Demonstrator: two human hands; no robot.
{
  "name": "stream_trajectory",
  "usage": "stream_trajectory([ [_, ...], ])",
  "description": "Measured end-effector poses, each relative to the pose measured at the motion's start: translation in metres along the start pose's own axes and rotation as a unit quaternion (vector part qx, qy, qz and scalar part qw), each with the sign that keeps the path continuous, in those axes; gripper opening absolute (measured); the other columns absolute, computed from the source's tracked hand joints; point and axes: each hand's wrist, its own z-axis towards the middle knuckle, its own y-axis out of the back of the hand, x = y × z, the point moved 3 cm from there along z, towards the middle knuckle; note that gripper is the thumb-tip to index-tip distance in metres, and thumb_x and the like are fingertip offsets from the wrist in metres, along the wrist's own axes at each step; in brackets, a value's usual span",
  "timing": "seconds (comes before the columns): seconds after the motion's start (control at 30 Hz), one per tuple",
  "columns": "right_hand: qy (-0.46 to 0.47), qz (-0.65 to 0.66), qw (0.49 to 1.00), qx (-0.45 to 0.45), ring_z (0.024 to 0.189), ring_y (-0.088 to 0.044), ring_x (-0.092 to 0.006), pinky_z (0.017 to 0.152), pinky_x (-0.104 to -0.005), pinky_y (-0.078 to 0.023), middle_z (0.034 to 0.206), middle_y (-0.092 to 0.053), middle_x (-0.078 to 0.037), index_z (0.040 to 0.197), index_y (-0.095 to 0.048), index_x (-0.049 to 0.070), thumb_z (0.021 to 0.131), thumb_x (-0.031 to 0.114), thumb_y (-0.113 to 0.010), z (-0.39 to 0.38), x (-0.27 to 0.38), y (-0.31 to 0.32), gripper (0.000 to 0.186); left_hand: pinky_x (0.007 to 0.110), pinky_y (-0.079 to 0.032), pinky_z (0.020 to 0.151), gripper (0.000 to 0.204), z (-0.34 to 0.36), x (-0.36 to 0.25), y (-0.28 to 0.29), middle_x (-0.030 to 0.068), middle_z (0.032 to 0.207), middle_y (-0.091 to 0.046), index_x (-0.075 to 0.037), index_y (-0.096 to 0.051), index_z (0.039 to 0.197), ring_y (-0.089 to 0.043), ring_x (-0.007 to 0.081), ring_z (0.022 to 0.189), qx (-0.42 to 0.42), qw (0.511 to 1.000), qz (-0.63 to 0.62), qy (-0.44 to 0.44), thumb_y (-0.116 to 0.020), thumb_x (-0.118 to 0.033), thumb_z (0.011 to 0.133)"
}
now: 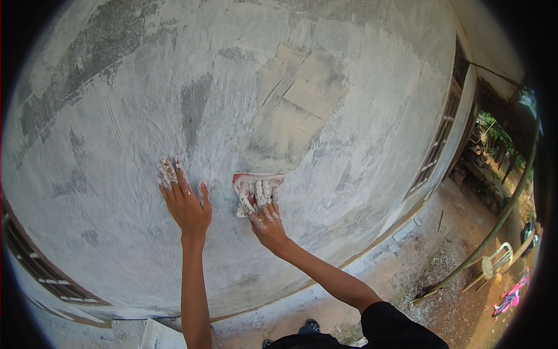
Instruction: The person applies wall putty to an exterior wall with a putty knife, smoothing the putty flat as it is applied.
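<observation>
At the patch's [297,107] seven o'clock, the right hand [268,225] pinched a scraper [246,181] that, if tilted, risked gouging the wall [372,145], the left hand [189,208] spread at the scraper's nine.

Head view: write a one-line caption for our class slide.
Right hand holding a white-smeared red flat tool at a patchy grey wall, left hand alongside.
</observation>
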Motion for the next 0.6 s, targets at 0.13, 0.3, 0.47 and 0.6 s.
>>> stream_trajectory([
  [0.13, 0.024, 0.032, 0.999, -0.032, 0.114, -0.052, -0.0364, 0.101, -0.0591, -0.031, 0.123, -0.053, -0.025, 0.096, -0.067, 0.006, 0.066, 0.000, -0.068, 0.009, 0.022, 0.049, 0.031, 0.051, -0.011, 0.112, 0.061, -0.004, 0.011, 0.005, 0.0254, 0.148, -0.021, 0.005, -0.024, 0.141, -0.016, 0.0393, 0.138, 0.014, 1.000, 0.006, 0.009, -0.046, -0.023, 0.092],
  [0.3, -0.007, -0.015, 0.977, -0.213, 0.092, -0.057, -0.0356, 0.091, -0.0518, -0.041, 0.096, -0.060, -0.018, 0.095, -0.067, 0.003, 0.061, -0.008, -0.065, 0.092, -0.042, 0.139, 0.035, 0.051, -0.011, 0.112, 0.060, 0.000, -0.001, 0.005, 0.0254, 0.148, -0.019, 0.005, -0.025, 0.141, -0.015, 0.0397, 0.139, 0.015, 1.000, -0.003, 0.007, -0.044, -0.024, 0.092],
  [0.47, -0.044, -0.005, 0.981, -0.191, 0.085, -0.054, -0.0358, 0.084, -0.0478, -0.042, 0.086, -0.057, -0.018, 0.089, -0.064, 0.002, 0.068, -0.005, -0.064, 0.127, -0.052, 0.126, 0.022, 0.052, -0.013, 0.111, 0.060, 0.001, 0.000, 0.007, 0.0260, 0.147, -0.023, 0.007, -0.027, 0.139, -0.018, 0.0406, 0.137, 0.011, 1.000, 0.005, 0.011, -0.046, -0.024, 0.091],
  [0.6, -0.014, -0.016, 0.995, -0.097, 0.093, -0.054, -0.0371, 0.095, -0.0561, -0.038, 0.092, -0.055, -0.018, 0.092, -0.063, 0.003, 0.066, -0.005, -0.065, 0.048, -0.040, 0.042, 0.027, 0.053, -0.015, 0.110, 0.060, 0.002, -0.004, 0.005, 0.0268, 0.145, -0.026, 0.008, -0.029, 0.138, -0.020, 0.0417, 0.136, 0.011, 1.000, 0.004, 0.006, -0.048, -0.024, 0.090],
])
